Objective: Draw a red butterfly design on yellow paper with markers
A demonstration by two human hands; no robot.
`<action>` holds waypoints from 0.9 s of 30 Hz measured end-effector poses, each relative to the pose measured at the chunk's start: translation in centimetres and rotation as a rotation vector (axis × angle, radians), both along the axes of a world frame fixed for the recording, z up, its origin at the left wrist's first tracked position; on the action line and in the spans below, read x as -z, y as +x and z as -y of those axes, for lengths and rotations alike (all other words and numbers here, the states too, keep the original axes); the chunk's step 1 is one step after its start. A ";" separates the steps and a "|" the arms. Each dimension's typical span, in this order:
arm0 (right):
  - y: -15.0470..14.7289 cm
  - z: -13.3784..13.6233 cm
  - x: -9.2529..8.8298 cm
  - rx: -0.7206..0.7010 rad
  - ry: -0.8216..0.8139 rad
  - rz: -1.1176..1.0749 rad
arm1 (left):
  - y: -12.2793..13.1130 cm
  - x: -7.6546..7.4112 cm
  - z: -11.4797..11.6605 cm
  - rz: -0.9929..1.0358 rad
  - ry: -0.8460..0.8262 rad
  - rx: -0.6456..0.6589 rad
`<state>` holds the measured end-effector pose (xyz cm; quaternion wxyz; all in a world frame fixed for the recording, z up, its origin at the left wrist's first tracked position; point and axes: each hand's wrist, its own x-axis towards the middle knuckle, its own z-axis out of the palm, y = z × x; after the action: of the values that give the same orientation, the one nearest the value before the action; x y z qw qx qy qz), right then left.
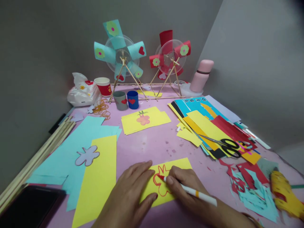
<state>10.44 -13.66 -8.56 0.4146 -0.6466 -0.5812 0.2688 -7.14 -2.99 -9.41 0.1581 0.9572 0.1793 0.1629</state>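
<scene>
My right hand (182, 180) is closed around a white marker (198, 193) whose red tip touches a small yellow paper (184, 164). On that paper is a red butterfly outline (163, 190), partly covered by my right hand. My left hand (133, 186) lies flat with fingers stretched over the paper's left side. To its left a pale purple butterfly cutout (87, 155) rests on a long yellow strip (101, 180). Farther back lies another yellow paper (154, 115) with a pink butterfly coloured on it.
Scissors (229, 147) lie on stacked coloured paper (213, 120) at right, near paper scraps (254, 193) and a yellow glue gun (286, 193). Two paper pinwheels (123, 60) on stick frames stand behind. A phone (33, 205) and wooden sticks (40, 153) lie left; a pink bottle (201, 76) stands back right.
</scene>
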 end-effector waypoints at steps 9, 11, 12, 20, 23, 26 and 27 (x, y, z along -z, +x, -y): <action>0.1 -0.1 0.3 -0.045 -0.011 0.054 | 0.0 -0.2 0.0 0.005 0.001 0.006; 0.2 -0.1 0.3 -0.048 -0.015 0.051 | 0.0 -0.2 0.1 0.005 -0.002 0.005; 0.2 -0.1 0.3 -0.049 -0.019 0.051 | 0.0 -0.1 0.1 0.003 -0.004 0.003; 0.3 -0.1 0.0 -0.053 -0.035 0.026 | 0.0 0.0 0.0 0.001 -0.016 -0.002; 0.4 -0.1 -0.1 -0.061 -0.042 0.007 | 0.0 0.0 -0.1 -0.002 -0.005 0.002; 0.5 -0.1 -0.3 -0.065 -0.046 -0.009 | 0.1 0.0 -0.1 -0.003 0.003 0.002; 0.5 -0.1 -0.4 -0.067 -0.047 -0.019 | 0.1 0.0 0.0 -0.003 0.004 0.000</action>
<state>10.96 -13.55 -8.18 0.3957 -0.6336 -0.5921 0.3023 -7.07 -2.94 -9.45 0.1561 0.9578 0.1793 0.1615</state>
